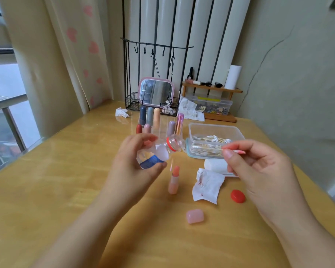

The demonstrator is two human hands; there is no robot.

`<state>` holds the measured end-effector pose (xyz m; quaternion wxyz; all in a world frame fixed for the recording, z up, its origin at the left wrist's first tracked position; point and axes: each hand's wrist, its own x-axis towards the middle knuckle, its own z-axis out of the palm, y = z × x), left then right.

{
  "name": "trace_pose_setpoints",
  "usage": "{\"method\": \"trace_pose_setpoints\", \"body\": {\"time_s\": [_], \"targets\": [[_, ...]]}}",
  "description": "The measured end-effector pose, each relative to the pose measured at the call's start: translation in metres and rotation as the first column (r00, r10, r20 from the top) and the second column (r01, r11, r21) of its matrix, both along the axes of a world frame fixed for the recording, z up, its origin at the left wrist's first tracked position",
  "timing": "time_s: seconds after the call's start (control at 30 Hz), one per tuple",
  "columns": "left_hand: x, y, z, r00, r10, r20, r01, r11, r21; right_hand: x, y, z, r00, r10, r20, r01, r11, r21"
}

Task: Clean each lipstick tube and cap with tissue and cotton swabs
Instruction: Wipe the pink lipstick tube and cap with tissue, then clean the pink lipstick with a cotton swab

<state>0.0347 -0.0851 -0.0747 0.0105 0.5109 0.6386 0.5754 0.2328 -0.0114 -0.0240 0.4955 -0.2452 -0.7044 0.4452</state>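
My left hand point(132, 167) grips a small clear plastic bottle point(159, 151) with a blue label, tilted so its open red-ringed neck points right. My right hand point(259, 171) pinches a cotton swab point(238, 151) with a pink-stained tip, held level with the bottle's mouth and a short way right of it. Below the bottle an uncapped peach lipstick point(173, 180) stands upright on the wooden table. Its pink cap point(195, 216) lies nearer me. A stained tissue point(207, 186) lies right of the lipstick.
A red bottle cap point(237, 196) lies right of the tissue. A clear box of cotton swabs point(213, 146) and a tissue pack point(217, 166) sit behind. Several capped lipsticks point(157, 120) stand further back, before a mirror point(156, 93), a wire rack and crumpled tissues point(190, 110).
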Motion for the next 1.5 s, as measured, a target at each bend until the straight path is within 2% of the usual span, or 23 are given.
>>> {"method": "trace_pose_setpoints", "body": {"time_s": [0.1,0.2,0.27,0.33,0.43,0.6,0.7,0.77,0.8,0.87,0.97,1.07,1.2,1.33,1.4,1.5], "targets": [[0.002,-0.002,0.002,0.993,-0.033,-0.115,0.036,0.999,0.025,-0.007,0.003,0.014,0.994,-0.022,0.111,0.004,0.987,0.159],[0.001,-0.003,0.004,0.985,-0.044,-0.165,0.051,0.998,0.038,-0.016,0.008,0.021,0.946,-0.06,0.32,-0.046,0.948,0.314],[0.0,-0.003,0.005,0.981,-0.04,-0.19,0.048,0.998,0.036,-0.021,0.013,0.023,0.89,-0.107,0.443,-0.113,0.89,0.441],[-0.001,-0.004,0.004,0.971,-0.029,-0.236,0.036,0.999,0.026,-0.027,0.017,0.024,0.852,-0.142,0.504,-0.19,0.813,0.551],[-0.002,-0.005,0.003,0.947,0.004,-0.32,-0.004,1.0,0.002,-0.035,0.024,0.023,0.799,-0.181,0.574,-0.289,0.721,0.63],[-0.006,-0.005,0.003,0.94,0.028,-0.34,-0.029,1.0,0.005,-0.041,0.03,0.019,0.803,-0.18,0.569,-0.328,0.664,0.673],[-0.007,-0.004,0.003,0.935,0.053,-0.35,-0.054,0.999,0.008,-0.042,0.028,0.012,0.839,-0.213,0.501,-0.242,0.679,0.693],[-0.007,-0.004,0.003,0.947,0.1,-0.306,-0.107,0.994,-0.007,-0.042,0.024,0.01,0.883,-0.237,0.406,-0.129,0.707,0.695],[-0.007,-0.004,0.002,0.961,0.122,-0.249,-0.132,0.991,-0.026,-0.041,0.022,0.009,0.903,-0.237,0.357,-0.064,0.749,0.66],[-0.008,-0.002,-0.001,0.987,0.141,-0.076,-0.146,0.987,-0.069,-0.039,0.022,0.009,0.923,-0.215,0.319,0.037,0.875,0.482],[-0.016,0.004,-0.011,0.976,0.153,0.154,-0.135,0.983,-0.121,-0.032,0.026,0.003,0.898,-0.174,0.404,0.095,0.973,0.208],[-0.023,0.011,-0.023,0.953,0.185,0.24,-0.142,0.972,-0.185,-0.025,0.025,-0.007,0.917,-0.087,0.39,0.111,0.993,-0.039],[-0.024,0.014,-0.031,0.946,0.188,0.266,-0.129,0.965,-0.227,-0.015,0.02,-0.023,0.965,-0.059,0.256,0.145,0.933,-0.331],[-0.025,0.016,-0.037,0.953,0.205,0.221,-0.145,0.955,-0.26,-0.01,0.015,-0.036,0.995,-0.005,0.102,0.06,0.836,-0.545],[-0.023,0.017,-0.037,0.959,0.271,0.08,-0.246,0.94,-0.236,-0.007,0.012,-0.037,0.998,0.035,0.045,0.0,0.787,-0.617],[-0.009,0.009,-0.025,0.919,0.354,-0.171,-0.35,0.935,0.056,-0.003,0.009,-0.036,0.997,0.082,0.012,-0.054,0.759,-0.649]]}}
